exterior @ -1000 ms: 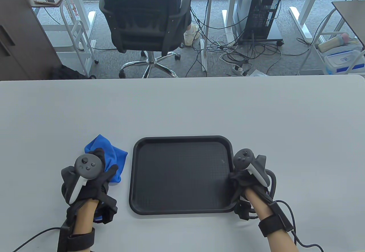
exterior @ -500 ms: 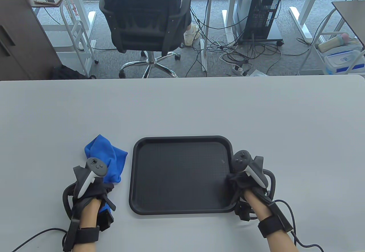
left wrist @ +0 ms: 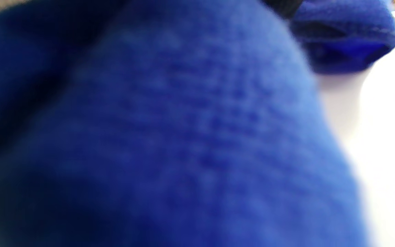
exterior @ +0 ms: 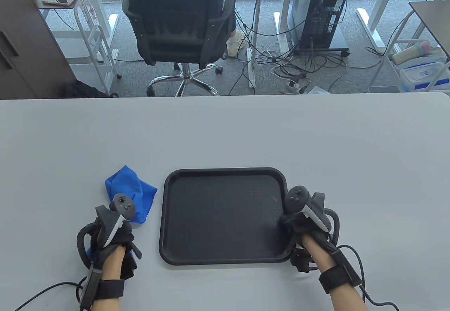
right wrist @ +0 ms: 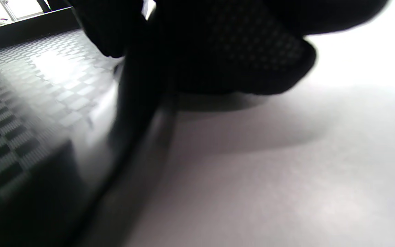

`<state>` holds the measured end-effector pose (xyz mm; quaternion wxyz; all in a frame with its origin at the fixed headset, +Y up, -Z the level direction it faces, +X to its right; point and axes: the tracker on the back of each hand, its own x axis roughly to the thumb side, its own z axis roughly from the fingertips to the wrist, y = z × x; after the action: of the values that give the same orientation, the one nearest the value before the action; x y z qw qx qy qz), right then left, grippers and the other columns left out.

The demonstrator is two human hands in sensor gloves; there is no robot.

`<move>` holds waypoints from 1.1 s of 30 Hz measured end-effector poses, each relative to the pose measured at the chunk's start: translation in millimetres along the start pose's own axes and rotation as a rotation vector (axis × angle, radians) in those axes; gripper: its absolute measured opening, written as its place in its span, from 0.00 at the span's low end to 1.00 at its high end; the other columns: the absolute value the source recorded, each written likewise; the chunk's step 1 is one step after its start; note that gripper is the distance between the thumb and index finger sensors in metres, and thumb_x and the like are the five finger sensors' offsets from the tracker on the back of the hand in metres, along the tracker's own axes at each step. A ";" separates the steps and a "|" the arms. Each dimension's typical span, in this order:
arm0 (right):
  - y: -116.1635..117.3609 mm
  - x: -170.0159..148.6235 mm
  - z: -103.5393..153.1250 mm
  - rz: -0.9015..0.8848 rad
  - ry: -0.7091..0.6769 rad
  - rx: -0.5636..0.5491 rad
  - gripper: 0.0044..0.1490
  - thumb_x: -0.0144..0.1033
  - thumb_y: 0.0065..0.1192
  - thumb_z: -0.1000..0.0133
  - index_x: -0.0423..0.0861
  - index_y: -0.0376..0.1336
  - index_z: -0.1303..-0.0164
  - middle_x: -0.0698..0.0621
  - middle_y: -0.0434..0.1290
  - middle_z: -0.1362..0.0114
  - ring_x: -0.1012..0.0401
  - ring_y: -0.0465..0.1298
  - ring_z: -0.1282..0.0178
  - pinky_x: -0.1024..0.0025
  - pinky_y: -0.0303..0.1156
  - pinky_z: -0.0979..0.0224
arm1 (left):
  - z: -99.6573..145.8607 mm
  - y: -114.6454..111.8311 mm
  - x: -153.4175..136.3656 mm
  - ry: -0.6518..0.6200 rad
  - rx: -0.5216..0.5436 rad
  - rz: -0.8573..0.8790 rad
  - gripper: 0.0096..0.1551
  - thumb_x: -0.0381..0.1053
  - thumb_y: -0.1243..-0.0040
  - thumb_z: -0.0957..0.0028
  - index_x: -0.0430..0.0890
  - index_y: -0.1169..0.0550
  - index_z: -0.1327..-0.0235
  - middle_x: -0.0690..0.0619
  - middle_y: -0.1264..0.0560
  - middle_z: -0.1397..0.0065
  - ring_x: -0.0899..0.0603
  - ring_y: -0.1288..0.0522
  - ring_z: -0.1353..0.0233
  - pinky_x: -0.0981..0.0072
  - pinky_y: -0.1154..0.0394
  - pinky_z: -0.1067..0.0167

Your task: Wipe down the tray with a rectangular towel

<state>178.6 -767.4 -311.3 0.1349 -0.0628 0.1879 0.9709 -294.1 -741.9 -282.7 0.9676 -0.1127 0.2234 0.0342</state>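
Observation:
A black rectangular tray (exterior: 225,216) lies on the grey table near the front edge. A crumpled blue towel (exterior: 135,191) lies just left of it, apart from its rim. My left hand (exterior: 112,233) sits on the towel's near end with the fingers curled and grips it; blue cloth also shows under the wrist. The towel (left wrist: 183,137) fills the left wrist view, blurred. My right hand (exterior: 290,224) holds the tray's right rim. In the right wrist view my gloved fingers (right wrist: 218,44) lie over the rim of the tray (right wrist: 29,103).
The grey table (exterior: 225,131) stretches bare beyond the tray to its far edge. Past that edge stand an office chair (exterior: 179,19) and a computer tower (exterior: 323,8) on the floor. Cables trail from both wrists toward the front edge.
My left hand has drawn back toward the front edge and its spread fingers have curled on the towel, which shifted slightly with it. The right hand and tray have barely moved.

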 end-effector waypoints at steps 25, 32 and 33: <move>0.1 -0.6 -0.8 -0.013 0.002 0.020 0.35 0.42 0.66 0.49 0.30 0.61 0.43 0.43 0.78 0.62 0.56 0.81 0.72 0.58 0.77 0.67 | 85.1 88.8 199.2 -0.768 0.255 0.087 0.35 0.50 0.43 0.43 0.47 0.38 0.22 0.42 0.31 0.21 0.41 0.24 0.31 0.38 0.33 0.32; -0.4 -0.6 -0.8 -0.017 0.005 0.027 0.35 0.42 0.66 0.49 0.30 0.60 0.43 0.43 0.78 0.62 0.56 0.81 0.72 0.58 0.77 0.66 | 70.1 45.4 267.7 -0.780 0.182 -0.138 0.35 0.50 0.44 0.43 0.47 0.38 0.22 0.41 0.31 0.21 0.42 0.23 0.32 0.39 0.32 0.33; -0.4 -0.6 -0.8 -0.018 0.005 0.028 0.35 0.42 0.66 0.49 0.30 0.60 0.43 0.43 0.78 0.62 0.56 0.81 0.72 0.58 0.77 0.66 | 68.2 38.4 273.3 -0.780 0.168 -0.177 0.35 0.50 0.44 0.43 0.47 0.38 0.22 0.41 0.32 0.21 0.42 0.23 0.32 0.39 0.32 0.33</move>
<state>179.3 -767.4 -312.1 0.1440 -0.0651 0.2010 0.9668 -24.2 -684.4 -351.1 0.9848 -0.0309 -0.1687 -0.0274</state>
